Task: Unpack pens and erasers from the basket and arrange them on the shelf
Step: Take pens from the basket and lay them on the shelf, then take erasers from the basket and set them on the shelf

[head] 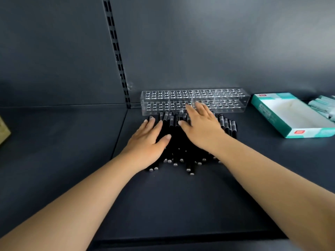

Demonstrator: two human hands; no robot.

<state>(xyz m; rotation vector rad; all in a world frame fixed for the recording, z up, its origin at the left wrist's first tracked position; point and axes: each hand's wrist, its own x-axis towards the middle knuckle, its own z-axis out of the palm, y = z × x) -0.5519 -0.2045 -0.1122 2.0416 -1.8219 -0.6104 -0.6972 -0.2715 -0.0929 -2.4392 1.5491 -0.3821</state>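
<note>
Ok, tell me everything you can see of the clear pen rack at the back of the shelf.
The clear pen rack is a long, low box of what looks like transparent acrylic, with two tiers of round holes in grouped sections. Every visible hole looks empty. It lies level against the shelf's back wall, behind the pile of black pens. The right hand reaches in front of it; contact cannot be told.

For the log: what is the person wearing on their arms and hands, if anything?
Nothing shows. The left hand and right hand are bare: no gloves, and no rings visible on the fingers. Both forearms are uncovered down to the frame's bottom edge, with no sleeve, watch or wristband in view. The nails look short and unpainted.
</note>
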